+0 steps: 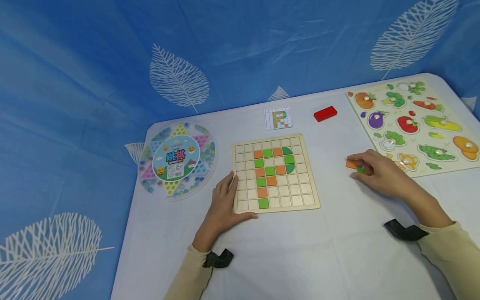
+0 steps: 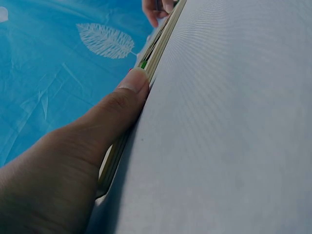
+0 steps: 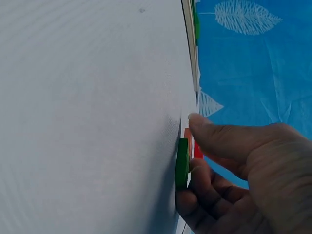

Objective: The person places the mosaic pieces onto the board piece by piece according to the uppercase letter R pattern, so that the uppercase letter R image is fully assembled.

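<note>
A wooden grid board (image 1: 300, 189) bears orange and green tiles laid in a P shape, with two curved green pieces at its right side. My left hand (image 1: 224, 204) rests at the board's lower left corner, fingers along the left edge. In the left wrist view its thumb (image 2: 117, 105) presses the front edge. To the right of the board, my right hand (image 1: 380, 173) holds an orange tile (image 1: 351, 164) and a green tile (image 1: 361, 170) just above the cloth. From the right wrist, the green tile (image 3: 182, 163) stands on edge against the fingers and partly hides the orange one.
Behind the board lies a small card (image 1: 277, 118) printed with an orange and green letter pattern. A red block (image 1: 325, 113) is right of it. The vegetable peg puzzle (image 1: 450, 108) occupies the right side, near my right hand. A round Chinese checkers set (image 1: 176, 158) lies left.
</note>
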`<state>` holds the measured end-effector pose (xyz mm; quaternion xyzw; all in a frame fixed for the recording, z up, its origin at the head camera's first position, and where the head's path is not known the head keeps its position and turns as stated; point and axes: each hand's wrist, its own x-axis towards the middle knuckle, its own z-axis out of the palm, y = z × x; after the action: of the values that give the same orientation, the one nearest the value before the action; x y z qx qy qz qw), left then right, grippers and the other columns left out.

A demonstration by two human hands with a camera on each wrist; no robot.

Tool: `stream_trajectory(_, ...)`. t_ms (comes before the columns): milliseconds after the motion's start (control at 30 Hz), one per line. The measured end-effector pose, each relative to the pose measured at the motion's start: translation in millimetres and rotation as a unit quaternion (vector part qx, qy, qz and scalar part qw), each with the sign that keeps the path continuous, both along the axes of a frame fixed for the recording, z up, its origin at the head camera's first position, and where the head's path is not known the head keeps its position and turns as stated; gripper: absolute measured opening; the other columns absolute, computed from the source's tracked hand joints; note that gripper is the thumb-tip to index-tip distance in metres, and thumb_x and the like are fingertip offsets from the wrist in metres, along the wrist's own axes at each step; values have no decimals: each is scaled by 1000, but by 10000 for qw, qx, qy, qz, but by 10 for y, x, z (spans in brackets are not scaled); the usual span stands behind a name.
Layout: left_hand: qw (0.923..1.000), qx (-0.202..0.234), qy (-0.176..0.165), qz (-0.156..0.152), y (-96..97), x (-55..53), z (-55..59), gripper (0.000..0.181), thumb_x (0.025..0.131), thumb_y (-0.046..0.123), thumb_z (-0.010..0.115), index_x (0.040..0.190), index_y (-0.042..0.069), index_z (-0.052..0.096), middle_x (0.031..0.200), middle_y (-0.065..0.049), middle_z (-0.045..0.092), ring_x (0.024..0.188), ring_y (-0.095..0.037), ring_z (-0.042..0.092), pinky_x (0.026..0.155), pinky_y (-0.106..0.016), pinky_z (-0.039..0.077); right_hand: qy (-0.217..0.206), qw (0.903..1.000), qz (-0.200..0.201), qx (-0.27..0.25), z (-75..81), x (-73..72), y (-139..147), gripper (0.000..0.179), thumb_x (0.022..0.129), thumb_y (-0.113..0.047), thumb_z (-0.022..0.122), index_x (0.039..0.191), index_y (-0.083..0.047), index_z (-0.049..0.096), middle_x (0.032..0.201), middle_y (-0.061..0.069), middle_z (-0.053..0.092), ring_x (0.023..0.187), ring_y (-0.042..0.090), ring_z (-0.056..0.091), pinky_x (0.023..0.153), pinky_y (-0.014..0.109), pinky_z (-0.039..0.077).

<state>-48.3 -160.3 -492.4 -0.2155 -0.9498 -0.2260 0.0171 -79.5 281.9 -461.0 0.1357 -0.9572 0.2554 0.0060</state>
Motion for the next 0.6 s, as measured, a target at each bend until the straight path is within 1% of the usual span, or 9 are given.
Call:
stream_trajectory(67, 10000, -3, 26, -11, -3, -1, 0, 124, 62, 59, 86, 154, 1, 25, 160, -18, 22, 142, -37, 26, 110, -54, 29, 37, 10000, 54, 4, 11, 13, 0, 48, 79, -10, 81, 123, -7, 64, 87, 3, 52, 69, 9, 38, 55, 23, 31)
stream_trajectory(167, 10000, -11, 51, -28, -1, -2, 0, 125, 63, 60, 85, 154, 1, 25, 159, -19, 23, 142, -37, 27, 110, -54, 30, -21, 10000, -39, 46, 30, 50, 17, 50, 77, -9, 83, 123, -7, 63, 89, 3, 52, 68, 8, 37, 55, 23, 30)
stream_trajectory(300, 10000, 6, 11, -3, 2, -6, -1, 125, 62, 59, 86, 155, 2, 24, 160, -18, 22, 143, -36, 25, 111, -54, 28, -114, 9999, -46, 13, 38, 91, 54, 48, 79, -7, 80, 124, -6, 62, 92, 4, 55, 68, 7, 37, 55, 23, 31)
stream_trajectory(400, 10000, 12, -28, 37, 3, -11, 3, 125, 62, 59, 86, 155, 3, 24, 160, -18, 22, 144, -35, 25, 112, -54, 27, -81, 9999, 64, -50, 36, 108, 69, 45, 82, -4, 76, 124, -5, 61, 92, 5, 56, 69, 7, 37, 55, 22, 32)
stream_trajectory(600, 10000, 35, -3, 40, 3, -6, 4, 125, 61, 60, 86, 155, 2, 25, 159, -18, 24, 143, -36, 26, 111, -54, 28, -66, 9999, 100, -88, 26, 116, 68, 44, 83, -2, 75, 124, -6, 61, 93, 4, 57, 69, 6, 38, 55, 21, 32)
